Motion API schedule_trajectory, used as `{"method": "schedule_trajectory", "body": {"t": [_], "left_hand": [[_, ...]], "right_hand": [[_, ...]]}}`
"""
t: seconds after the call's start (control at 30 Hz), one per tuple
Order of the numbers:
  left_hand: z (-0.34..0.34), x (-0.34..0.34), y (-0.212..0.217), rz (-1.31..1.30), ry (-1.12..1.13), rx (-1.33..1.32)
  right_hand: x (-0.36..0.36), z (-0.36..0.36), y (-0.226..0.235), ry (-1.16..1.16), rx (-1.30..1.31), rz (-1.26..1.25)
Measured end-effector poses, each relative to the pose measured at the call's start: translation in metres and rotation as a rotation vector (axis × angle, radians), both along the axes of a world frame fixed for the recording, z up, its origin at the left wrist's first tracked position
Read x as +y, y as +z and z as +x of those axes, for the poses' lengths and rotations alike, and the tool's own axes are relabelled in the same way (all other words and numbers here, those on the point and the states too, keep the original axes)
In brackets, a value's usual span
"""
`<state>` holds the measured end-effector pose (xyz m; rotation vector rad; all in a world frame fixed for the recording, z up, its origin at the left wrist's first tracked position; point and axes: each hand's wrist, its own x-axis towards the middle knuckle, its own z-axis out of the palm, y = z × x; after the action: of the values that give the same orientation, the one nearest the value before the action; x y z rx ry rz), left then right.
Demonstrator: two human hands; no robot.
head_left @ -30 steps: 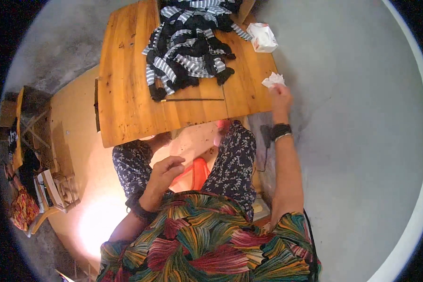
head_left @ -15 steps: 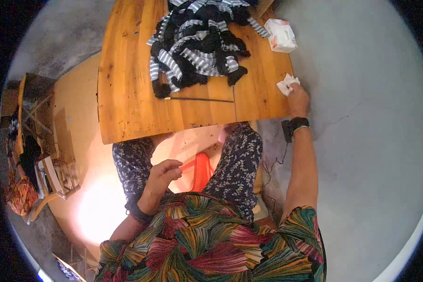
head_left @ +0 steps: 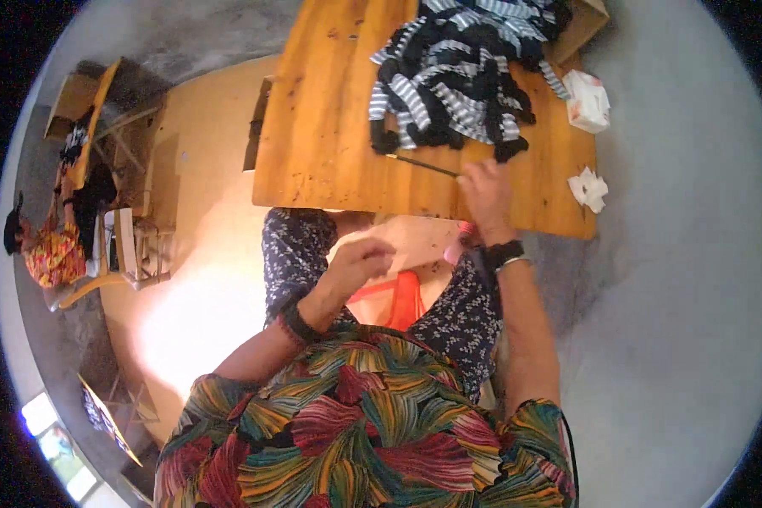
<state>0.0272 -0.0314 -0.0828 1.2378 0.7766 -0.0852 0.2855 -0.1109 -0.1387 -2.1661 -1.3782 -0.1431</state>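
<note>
A thin dark stick (head_left: pixel 423 164) with a pale tip at its left end lies slanted on the wooden table (head_left: pixel 330 152). My right hand (head_left: pixel 487 196) is over its right end, fingers curled down onto it and covering that end. Just beyond the stick is a heap of black and grey-white striped knitted pieces (head_left: pixel 449 89), perhaps socks. My left hand (head_left: pixel 357 269) hangs over my lap, short of the table's front edge, fingers loosely bent and apart with nothing in them. A crumpled white tissue (head_left: pixel 588 190) rests near the table's right edge.
A white tissue pack (head_left: pixel 586 102) sits at the right edge, with a cardboard box (head_left: pixel 577 30) behind it. Under the table's front edge, something red-orange (head_left: pixel 405 300) shows between my knees. Another person (head_left: pixel 55 254) sits at a table far left.
My right hand has let go of the crumpled tissue and moved left to the stick. The whole view has turned and shifted; my left hand stays over my lap.
</note>
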Motion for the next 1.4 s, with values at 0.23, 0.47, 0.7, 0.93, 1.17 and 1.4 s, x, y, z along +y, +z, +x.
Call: {"method": "schedule_trajectory", "body": {"t": [0.23, 0.47, 0.7, 0.93, 1.17, 1.4], "left_hand": [[0.069, 0.066, 0.012, 0.175, 0.492, -0.115], [0.101, 0.141, -0.089, 0.938, 0.647, 0.015], [0.145, 0.153, -0.063, 1.241, 0.229, 0.433], [0.065, 0.171, -0.041, 0.250, 0.349, -0.212], [0.029, 0.133, 0.023, 0.110, 0.003, -0.158], [0.026, 0.101, 0.043, 0.254, -0.201, -0.235]], "right_hand": [[0.020, -0.029, -0.015, -0.013, -0.038, -0.264], [-0.023, -0.033, 0.013, -0.170, 0.493, -0.100], [-0.025, -0.047, 0.030, -0.193, 0.688, 0.041], [0.003, -0.063, 0.032, -0.220, 1.117, 0.135], [0.030, -0.085, 0.078, -0.139, 1.568, 0.311], [0.014, -0.103, 0.090, -0.009, 1.708, 0.340]]}}
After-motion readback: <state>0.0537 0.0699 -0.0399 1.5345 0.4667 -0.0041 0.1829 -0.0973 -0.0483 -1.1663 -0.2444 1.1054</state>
